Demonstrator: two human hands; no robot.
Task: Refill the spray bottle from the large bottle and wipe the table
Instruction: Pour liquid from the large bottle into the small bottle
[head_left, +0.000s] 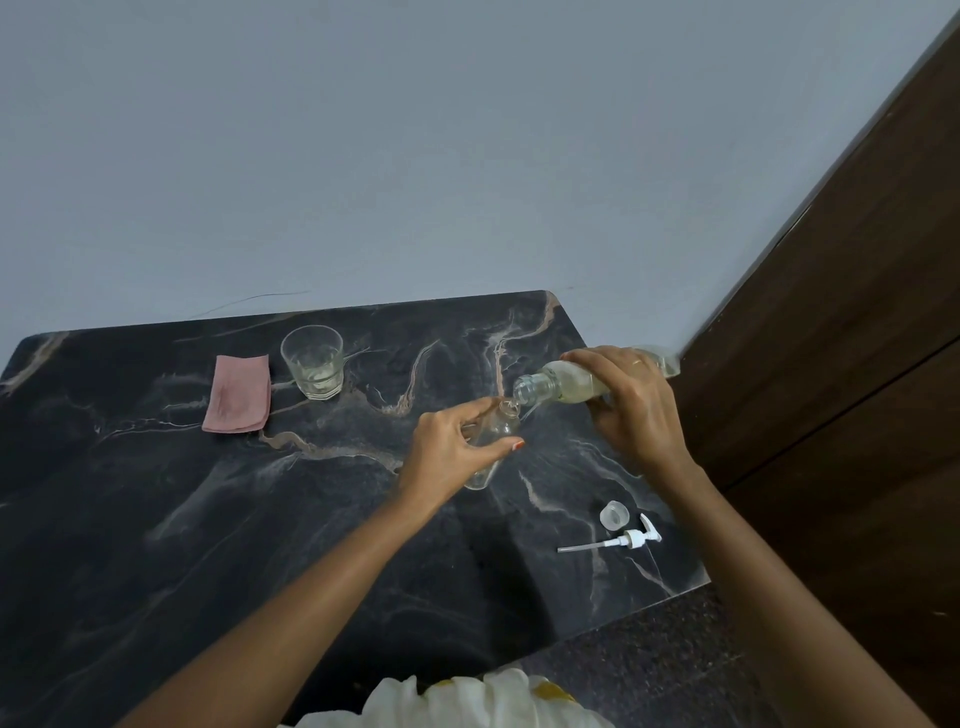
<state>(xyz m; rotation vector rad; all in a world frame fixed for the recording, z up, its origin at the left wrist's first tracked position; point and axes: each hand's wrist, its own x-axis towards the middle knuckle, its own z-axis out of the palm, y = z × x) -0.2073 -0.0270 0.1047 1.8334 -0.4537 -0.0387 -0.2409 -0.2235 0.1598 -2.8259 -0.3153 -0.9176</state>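
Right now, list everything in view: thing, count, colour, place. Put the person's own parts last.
table: one, black marble with pale veins, fills the lower view
cloth: one, pink, folded, far left of the table
glass: one, clear, a little liquid inside, just right of the cloth
spray bottle: one, clear, open-necked, tilted, held above the table centre
large bottle: one, clear with pale yellowish liquid, tipped so its mouth meets the spray bottle's neck
cap: one, translucent, on the table near the right edge
pump head: one, white with a dip tube, lying beside the cap
wall: grey, behind the table
door: dark brown, at right
left hand: grip on the spray bottle
right hand: grip on the large bottle
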